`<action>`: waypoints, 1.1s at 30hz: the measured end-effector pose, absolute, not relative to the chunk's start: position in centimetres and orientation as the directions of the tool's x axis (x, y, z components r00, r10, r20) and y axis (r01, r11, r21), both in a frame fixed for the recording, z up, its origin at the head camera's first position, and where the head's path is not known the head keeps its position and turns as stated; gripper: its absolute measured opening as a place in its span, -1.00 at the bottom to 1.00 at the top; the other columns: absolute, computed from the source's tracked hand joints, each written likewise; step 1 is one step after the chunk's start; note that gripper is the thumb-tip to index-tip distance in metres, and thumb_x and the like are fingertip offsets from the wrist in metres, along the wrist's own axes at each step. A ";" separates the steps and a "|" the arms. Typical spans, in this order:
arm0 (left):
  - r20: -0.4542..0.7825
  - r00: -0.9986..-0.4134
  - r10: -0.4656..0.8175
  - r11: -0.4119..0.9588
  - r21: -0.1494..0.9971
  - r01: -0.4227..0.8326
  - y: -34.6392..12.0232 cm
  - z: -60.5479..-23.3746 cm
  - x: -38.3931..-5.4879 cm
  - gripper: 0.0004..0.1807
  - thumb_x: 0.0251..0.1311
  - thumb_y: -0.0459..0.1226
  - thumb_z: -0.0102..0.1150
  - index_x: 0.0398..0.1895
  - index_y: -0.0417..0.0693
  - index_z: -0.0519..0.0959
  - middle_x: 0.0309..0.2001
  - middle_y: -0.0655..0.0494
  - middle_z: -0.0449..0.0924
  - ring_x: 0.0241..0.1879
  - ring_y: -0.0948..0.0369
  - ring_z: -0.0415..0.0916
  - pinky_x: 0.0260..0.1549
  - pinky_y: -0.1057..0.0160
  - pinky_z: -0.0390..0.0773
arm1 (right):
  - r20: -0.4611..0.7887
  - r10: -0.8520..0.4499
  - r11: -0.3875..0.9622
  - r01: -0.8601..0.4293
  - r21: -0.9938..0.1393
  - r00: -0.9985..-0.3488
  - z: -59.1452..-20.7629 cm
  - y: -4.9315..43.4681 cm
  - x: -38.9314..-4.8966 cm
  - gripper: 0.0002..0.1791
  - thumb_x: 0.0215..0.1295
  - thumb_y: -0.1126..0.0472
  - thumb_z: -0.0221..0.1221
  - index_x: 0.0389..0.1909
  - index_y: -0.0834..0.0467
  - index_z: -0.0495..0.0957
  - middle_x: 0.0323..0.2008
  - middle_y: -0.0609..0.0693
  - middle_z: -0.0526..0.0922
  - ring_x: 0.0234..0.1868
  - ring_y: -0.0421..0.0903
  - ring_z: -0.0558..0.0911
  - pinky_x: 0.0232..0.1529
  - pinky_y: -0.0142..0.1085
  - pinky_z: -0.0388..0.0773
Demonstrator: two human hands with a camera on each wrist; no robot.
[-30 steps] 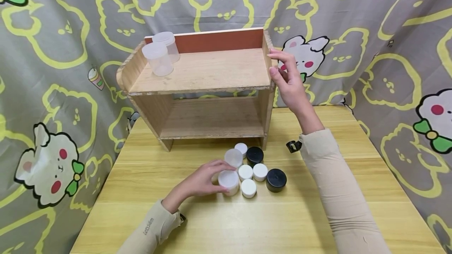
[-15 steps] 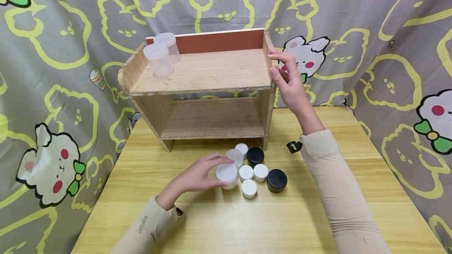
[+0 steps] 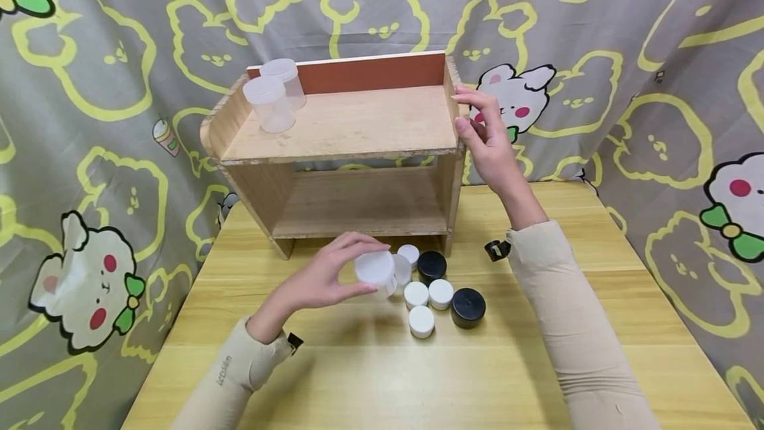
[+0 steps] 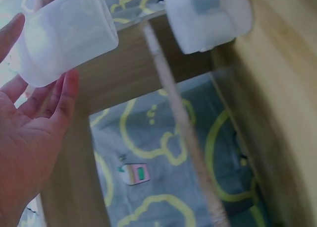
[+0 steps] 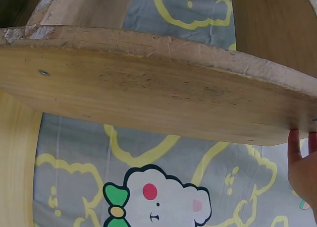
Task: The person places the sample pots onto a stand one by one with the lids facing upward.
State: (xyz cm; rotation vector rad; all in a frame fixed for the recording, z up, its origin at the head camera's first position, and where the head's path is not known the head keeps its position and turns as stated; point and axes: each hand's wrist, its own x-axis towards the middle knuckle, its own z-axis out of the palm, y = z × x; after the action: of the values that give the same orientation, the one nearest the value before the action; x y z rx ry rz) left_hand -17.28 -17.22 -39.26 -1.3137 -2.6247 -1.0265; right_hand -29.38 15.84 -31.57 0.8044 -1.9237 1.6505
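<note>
My left hand [image 3: 325, 277] holds a translucent plastic jar [image 3: 374, 269] with a white lid, thumb on the near side and fingers on the far side. In the left wrist view this jar [image 4: 69, 38] is tilted, with the fingers behind its lid end. My right hand [image 3: 492, 144] grips the upper edge of the right side panel of a small wooden shelf [image 3: 358, 118]. Two of its fingers [image 5: 294, 142] meet the panel's outer face in the right wrist view. On the shelf's top board, at the left, stand two similar jars [image 3: 274, 115], one behind the other.
Before the shelf, on the wooden table [image 3: 537, 363], are another translucent jar [image 3: 402, 272], several small white-lidded containers [image 3: 421, 321] and two black ones [image 3: 468, 307]. A black clip-like piece [image 3: 496, 250] shows beside the right sleeve. Patterned curtains [image 3: 382, 5] hang behind and at both sides.
My left hand has lifted the translucent jar and carried it left and toward the shelf, away from the other containers. My right hand stays on the side panel.
</note>
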 end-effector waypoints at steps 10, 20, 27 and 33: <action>0.355 -0.624 0.696 0.407 0.522 0.750 -17.8 -35.8 -17.9 -0.32 0.22 -0.16 0.49 0.42 0.12 0.50 0.31 0.15 0.49 0.28 0.19 0.44 0.14 0.14 0.58 | 0.695 -0.120 0.100 -0.705 -0.702 -0.709 -31.5 15.9 -29.5 -0.60 0.56 0.25 0.07 0.34 0.21 0.39 0.48 -0.06 0.33 0.56 -0.12 0.23 0.49 -0.03 0.26; 0.442 -0.598 0.669 0.379 0.490 0.785 -18.2 -32.3 -18.6 -0.29 0.15 -0.26 0.54 0.41 0.05 0.52 0.32 0.11 0.50 0.25 0.19 0.45 0.14 0.19 0.56 | 0.696 -0.123 0.099 -0.707 -0.701 -0.707 -31.5 15.9 -29.5 -0.60 0.57 0.24 0.06 0.35 0.22 0.38 0.48 -0.07 0.33 0.55 -0.13 0.23 0.49 -0.02 0.26; 0.517 -0.585 0.625 0.370 0.464 0.805 -18.6 -29.1 -19.2 -0.26 0.07 -0.36 0.56 0.39 0.00 0.54 0.31 0.04 0.51 0.23 0.15 0.48 0.08 0.25 0.54 | 0.691 -0.119 0.091 -0.701 -0.707 -0.713 -31.5 15.8 -29.4 -0.60 0.57 0.24 0.07 0.34 0.22 0.39 0.48 -0.05 0.33 0.56 -0.12 0.23 0.48 -0.06 0.27; 0.579 -0.577 0.576 0.382 0.434 0.816 -18.7 -26.7 -20.1 -0.26 0.08 -0.37 0.54 0.39 -0.03 0.53 0.30 -0.01 0.51 0.20 0.12 0.51 0.03 0.29 0.52 | 0.690 -0.118 0.094 -0.700 -0.708 -0.714 -31.6 15.8 -29.4 -0.59 0.57 0.23 0.07 0.35 0.20 0.39 0.48 -0.07 0.33 0.56 -0.13 0.23 0.47 -0.06 0.27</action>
State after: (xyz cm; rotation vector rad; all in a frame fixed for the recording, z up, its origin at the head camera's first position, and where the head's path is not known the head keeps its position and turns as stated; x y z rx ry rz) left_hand -20.14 -18.69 -26.72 -1.2163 -2.3140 -1.0098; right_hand -29.40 15.84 -31.56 0.8007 -1.9144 1.6594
